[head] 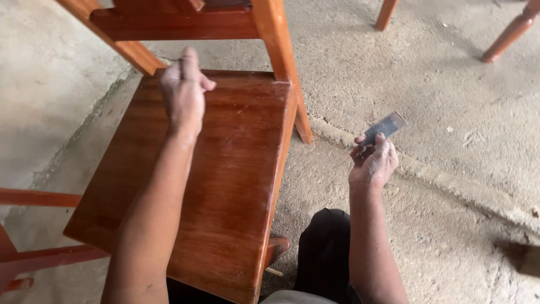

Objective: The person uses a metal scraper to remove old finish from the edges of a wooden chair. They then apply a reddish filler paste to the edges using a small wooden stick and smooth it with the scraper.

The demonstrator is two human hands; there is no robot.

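In the head view, the left hand (183, 90) was closed in a loose fist over the seat (225, 180) at upper left, while the right hand (372, 163), right of centre, pinched a scraper (385, 127) whose long axis pointed to upper right, well apart from the seat.

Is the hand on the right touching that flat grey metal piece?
Touching. The head view shows the right hand pinching the flat grey metal piece between thumb and fingers.

A thin grey metal blade (384, 127) is pinched at its lower end, tilted toward two o'clock. A glossy reddish-brown wooden chair seat (225, 186) is seen at nine o'clock of it.
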